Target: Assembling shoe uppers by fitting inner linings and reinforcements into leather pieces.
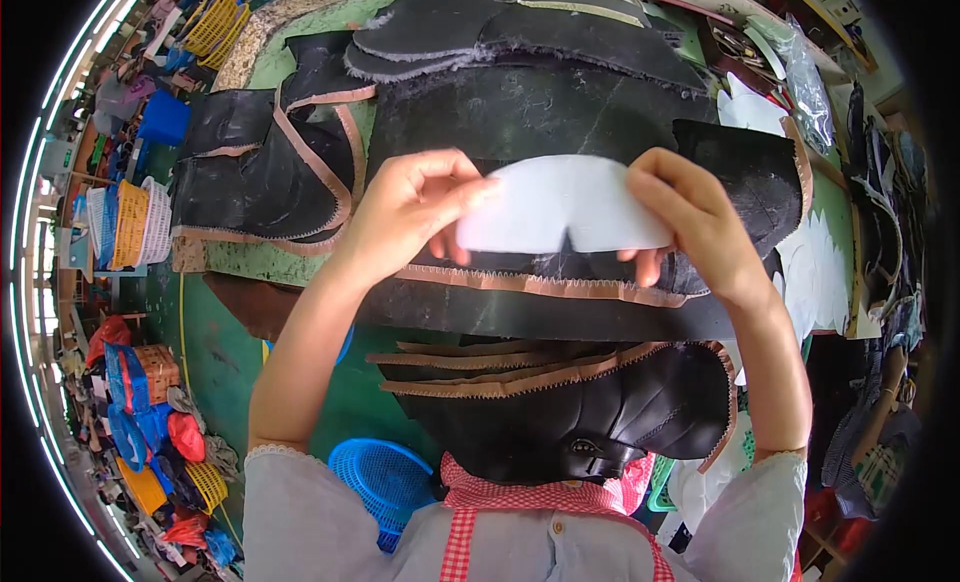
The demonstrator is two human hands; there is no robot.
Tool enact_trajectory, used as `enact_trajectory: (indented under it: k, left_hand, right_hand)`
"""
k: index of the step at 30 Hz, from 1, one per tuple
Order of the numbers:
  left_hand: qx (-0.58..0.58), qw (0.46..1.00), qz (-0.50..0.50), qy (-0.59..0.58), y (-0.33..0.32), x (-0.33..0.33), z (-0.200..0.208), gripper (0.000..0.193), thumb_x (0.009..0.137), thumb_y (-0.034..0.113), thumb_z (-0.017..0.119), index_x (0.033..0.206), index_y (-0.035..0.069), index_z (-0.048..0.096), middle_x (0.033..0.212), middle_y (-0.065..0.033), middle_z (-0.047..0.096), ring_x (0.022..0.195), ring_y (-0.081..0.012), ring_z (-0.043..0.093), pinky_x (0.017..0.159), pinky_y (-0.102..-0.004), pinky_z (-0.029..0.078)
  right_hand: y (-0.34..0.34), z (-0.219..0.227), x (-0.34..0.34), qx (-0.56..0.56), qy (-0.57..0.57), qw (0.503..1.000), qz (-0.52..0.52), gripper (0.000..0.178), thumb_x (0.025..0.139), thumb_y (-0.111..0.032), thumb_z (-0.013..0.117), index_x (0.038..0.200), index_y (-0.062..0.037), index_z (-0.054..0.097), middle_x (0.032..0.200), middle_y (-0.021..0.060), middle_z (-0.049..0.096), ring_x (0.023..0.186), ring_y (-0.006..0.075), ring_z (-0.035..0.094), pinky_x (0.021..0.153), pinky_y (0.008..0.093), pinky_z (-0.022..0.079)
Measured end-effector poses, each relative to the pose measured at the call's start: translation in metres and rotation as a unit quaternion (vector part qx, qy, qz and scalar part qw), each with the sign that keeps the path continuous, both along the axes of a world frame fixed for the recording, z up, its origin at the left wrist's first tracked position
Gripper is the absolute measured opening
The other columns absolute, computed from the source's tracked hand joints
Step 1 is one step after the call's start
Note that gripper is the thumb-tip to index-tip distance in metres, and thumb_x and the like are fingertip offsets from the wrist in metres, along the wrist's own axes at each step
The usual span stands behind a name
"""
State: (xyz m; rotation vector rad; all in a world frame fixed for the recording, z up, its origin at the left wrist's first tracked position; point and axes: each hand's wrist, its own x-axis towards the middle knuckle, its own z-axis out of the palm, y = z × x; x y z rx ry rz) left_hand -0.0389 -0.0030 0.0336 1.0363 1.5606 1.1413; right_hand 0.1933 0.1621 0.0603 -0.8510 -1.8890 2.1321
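Note:
A white half-moon piece (545,197) with a small notch in its lower edge is held up between both hands. My left hand (420,207) pinches its left end between thumb and fingers. At the other end my right hand (690,217) grips it the same way. Beneath lies a black leather boot upper (755,172), its tan edging stitched in zigzag; the hands partly cover it. More black uppers (255,187) with tan edging lie at the left of the table. Several stacked uppers (540,417), one with a buckle, rest across my lap over a red checked apron (460,542).
Black pieces with fuzzy edges (430,27) lie at the back of the table. White cut pieces (815,272) and a clear plastic bag (808,87) are at the right. A blue basket (380,482) stands low left, with yellow baskets (212,27) farther off.

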Motion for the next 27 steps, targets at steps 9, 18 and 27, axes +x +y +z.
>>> enact_trajectory:
  k: [9,18,27]
  left_hand:
    - [-0.145,0.989,-0.018,0.028,-0.005,-0.009,-0.024,0.023,0.097,0.024,0.065,0.093,0.001,0.067,0.064,-0.0013,0.063,0.052,-0.0106,0.066,0.038,-0.0207,0.04]
    - [-0.064,0.899,-0.037,0.432,-0.004,0.011,-0.02,0.027,0.081,0.02,0.078,0.076,0.003,0.057,0.057,-0.0038,0.056,0.046,-0.018,0.05,0.048,-0.0359,0.04]
    - [0.219,0.862,-0.007,0.457,-0.007,0.039,-0.047,0.053,0.073,0.015,0.08,0.121,0.008,0.058,0.114,-0.0072,0.068,0.105,-0.028,0.065,0.094,-0.0419,0.048]
  right_hand:
    - [0.007,-0.026,-0.011,0.077,-0.155,0.981,0.083,0.026,0.099,-0.018,0.063,0.084,0.004,0.063,0.058,0.0035,0.062,0.05,0.0106,0.065,0.045,0.0194,0.048]
    - [-0.016,-0.032,-0.013,0.507,-0.189,0.831,0.128,0.019,0.08,-0.018,0.075,0.085,-0.0034,0.063,0.064,0.0085,0.063,0.062,0.0286,0.065,0.059,0.0376,0.052]
    - [-0.031,-0.055,-0.015,0.608,0.121,0.784,0.03,0.025,0.079,-0.016,0.076,0.099,-0.0057,0.065,0.098,0.0066,0.068,0.089,0.0271,0.067,0.078,0.0374,0.052]
